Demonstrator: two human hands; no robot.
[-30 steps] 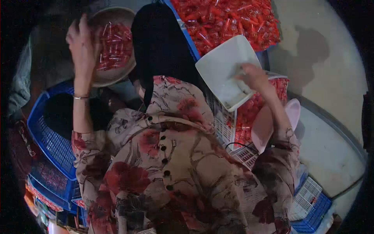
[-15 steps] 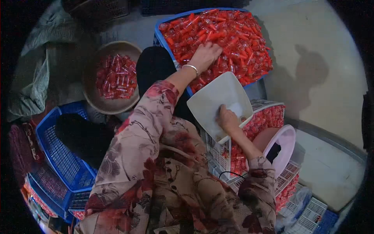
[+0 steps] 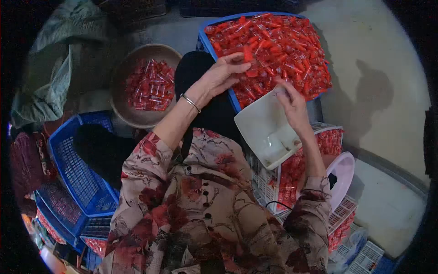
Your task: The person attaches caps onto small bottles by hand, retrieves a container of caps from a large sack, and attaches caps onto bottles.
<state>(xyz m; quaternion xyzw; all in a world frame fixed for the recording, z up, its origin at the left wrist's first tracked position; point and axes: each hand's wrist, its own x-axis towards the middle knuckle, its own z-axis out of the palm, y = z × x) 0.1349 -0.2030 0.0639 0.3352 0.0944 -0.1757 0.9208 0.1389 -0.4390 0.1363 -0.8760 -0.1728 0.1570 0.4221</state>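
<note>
Looking down on a blue crate (image 3: 207,42), heaped high with red-and-clear pieces (image 3: 292,45). Next in size, off to the left, see a round brown basin (image 3: 119,109), holding a smaller pile much like the first. Closer in, note a white tub (image 3: 260,123), tilted just beside the crate. At the tub's far edge, find the right hand (image 3: 294,107), with fingers bent and loosely apart; cannot tell whether gripping anything. Over the crate's left side, find the left hand (image 3: 223,73), with thumb and fingers nearly closed on a red piece (image 3: 248,54), blurred and raised above the heap. Could drop that piece, from pinching only at the fingertips. Could also tip the tub by leaning on its rim, or spill pieces by brushing so full a heap.
</note>
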